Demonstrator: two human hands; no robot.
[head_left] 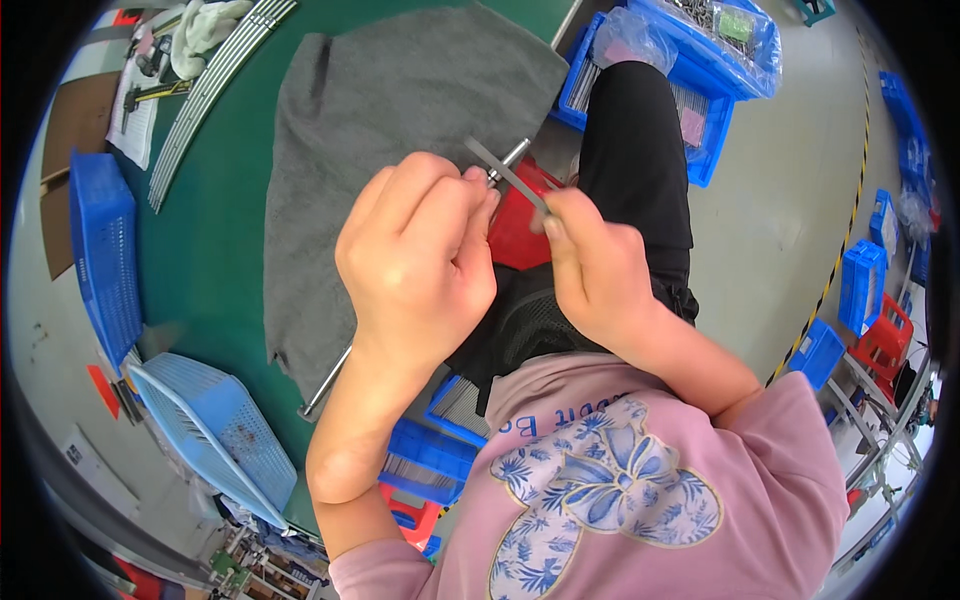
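Note:
In the middle of the head view, my left hand is closed, its fingertips pinching a short shiny metal rod. The rod's bare end sticks out up and to the right; the rest is hidden in the fingers. My right hand grips a narrow flat grey file between thumb and bent fingers. The file slants across the rod close to my left fingertips; whether they touch I cannot tell. Below and left of both hands, a grey cloth covers part of the green table.
Thin metal rods lie at the far left, near a caliper. A blue basket and a light blue basket stand along the left side. Blue bins with metal parts sit beyond my leg. Something red is below the hands.

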